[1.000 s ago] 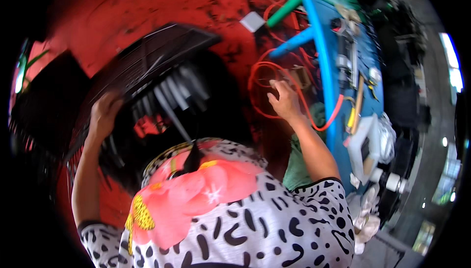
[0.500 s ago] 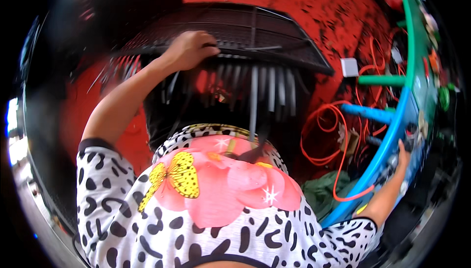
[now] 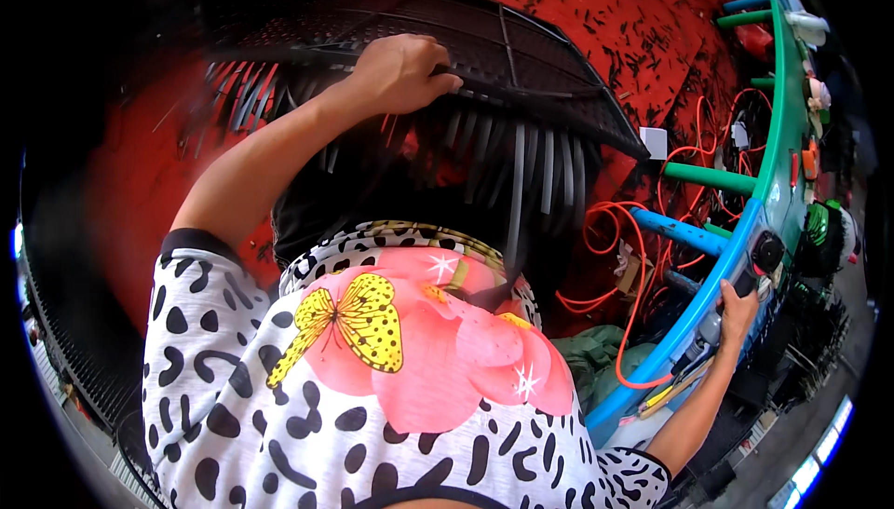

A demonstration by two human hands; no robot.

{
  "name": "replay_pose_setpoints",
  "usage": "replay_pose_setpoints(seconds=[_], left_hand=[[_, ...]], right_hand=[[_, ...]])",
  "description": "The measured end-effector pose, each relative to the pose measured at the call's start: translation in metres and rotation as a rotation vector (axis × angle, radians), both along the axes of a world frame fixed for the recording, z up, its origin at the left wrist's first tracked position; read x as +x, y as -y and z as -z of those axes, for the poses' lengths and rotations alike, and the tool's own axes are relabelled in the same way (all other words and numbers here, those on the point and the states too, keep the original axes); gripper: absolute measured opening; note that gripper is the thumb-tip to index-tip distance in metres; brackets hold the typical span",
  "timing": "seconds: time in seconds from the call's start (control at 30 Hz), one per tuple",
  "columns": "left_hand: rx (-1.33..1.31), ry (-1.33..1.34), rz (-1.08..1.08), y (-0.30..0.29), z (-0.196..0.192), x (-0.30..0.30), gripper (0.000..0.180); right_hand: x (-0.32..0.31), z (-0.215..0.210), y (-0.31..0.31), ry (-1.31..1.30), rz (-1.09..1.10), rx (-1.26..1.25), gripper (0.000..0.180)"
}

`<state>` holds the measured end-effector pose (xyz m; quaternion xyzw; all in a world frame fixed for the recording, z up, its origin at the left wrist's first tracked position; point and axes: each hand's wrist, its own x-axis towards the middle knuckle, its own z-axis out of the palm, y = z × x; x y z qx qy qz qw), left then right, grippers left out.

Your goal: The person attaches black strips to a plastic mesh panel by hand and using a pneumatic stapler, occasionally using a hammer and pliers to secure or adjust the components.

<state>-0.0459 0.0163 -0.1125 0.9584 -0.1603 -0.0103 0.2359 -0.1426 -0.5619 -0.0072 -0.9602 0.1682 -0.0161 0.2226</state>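
A dark woven panel with a dark frame lies tilted in front of me, many black strips dangling from its near edge. My left hand is closed over that near edge. On my right, my right hand is closed around a black-and-grey hand tool with a round black head; it resembles an air stapler. The tool is at the blue-rimmed bench, and the fingers partly hide its grip. An orange hose runs up to the bench beside it.
The red floor is strewn with black scraps. A blue and green bench frame curves along my right, with crossbars and loose items on it. Below lie coiled orange hose, a white box and green cloth.
My right hand has shifted back toward me along the bench and now grips the hand tool. My left hand stays on the panel's edge; the view has turned slightly.
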Motion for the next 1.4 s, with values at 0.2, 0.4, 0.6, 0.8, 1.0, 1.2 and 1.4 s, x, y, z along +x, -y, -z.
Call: replay_pose_setpoints(seconds=[0.2,0.4,0.6,0.8,1.0,1.2,1.4], left_hand=[[0.005,0.081,-0.058,0.038,-0.007,-0.011,0.035],[0.175,0.235,-0.148,0.057,-0.013,-0.021,0.043],[0.108,0.173,-0.148,0.069,-0.018,-0.023,0.042],[0.066,0.163,-0.161,0.077,-0.022,-0.029,0.038],[0.036,0.136,-0.112,0.073,-0.024,-0.033,0.034],[0.013,0.178,-0.101,0.075,-0.023,-0.032,0.032],[-0.008,0.150,-0.106,0.075,-0.021,-0.030,0.033]], right_hand=[[0.003,-0.037,-0.157,-0.016,-0.656,-0.072,0.045],[0.028,-0.040,-0.241,-0.125,-1.245,-0.204,0.080],[0.037,-0.035,-0.257,-0.274,-1.312,-0.248,0.075],[0.041,-0.033,-0.260,-0.242,-1.332,-0.232,0.073],[0.038,-0.031,-0.262,-0.267,-1.323,-0.221,0.072],[0.039,-0.031,-0.263,-0.262,-1.322,-0.209,0.073],[0.042,-0.029,-0.264,-0.263,-1.314,-0.216,0.073]])
